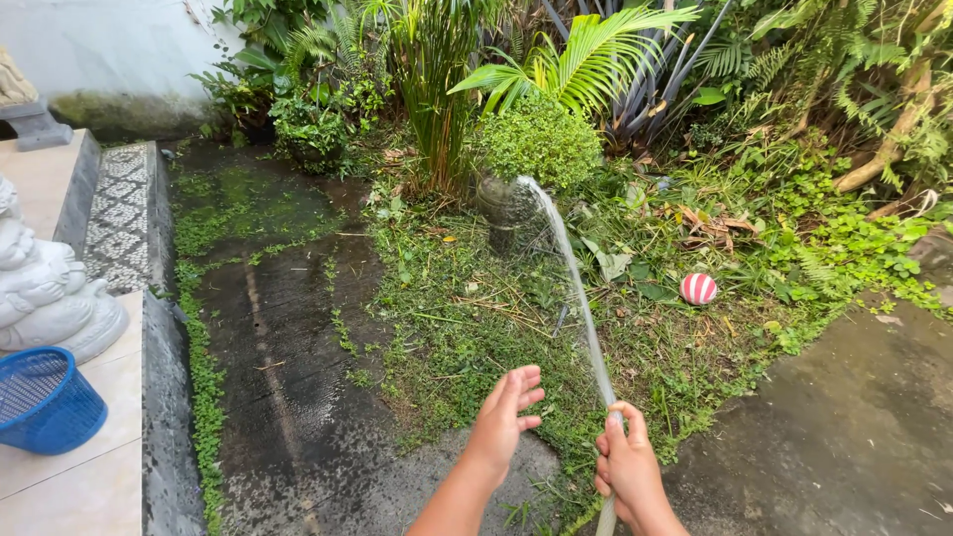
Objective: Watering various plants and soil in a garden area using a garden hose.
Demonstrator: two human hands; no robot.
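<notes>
Setting: outdoor garden yard. Ground [298,337] of dark wet paving, mossy at the edges, with a grass patch [467,318] in the middle. Tiled ledge [69,476] at left carrying a white stone statue [45,288] and a blue plastic basket [45,402]. Dense ferns and palms [586,60] along the back; white wall [109,45] behind.

Hose [608,516]: pale, held near bottom centre, long axis running up and away from the person, nozzle end pointing towards the round bush [541,139]. Water jet [576,288] arcs from it to a pot [501,208] beneath the bush.

Right hand [627,467]: fingers curled tight around the hose.

Left hand [506,417]: open, fingers extended, holding nothing, just beside the hose.

Red-and-white striped ball [698,289]: on grass, right.
</notes>
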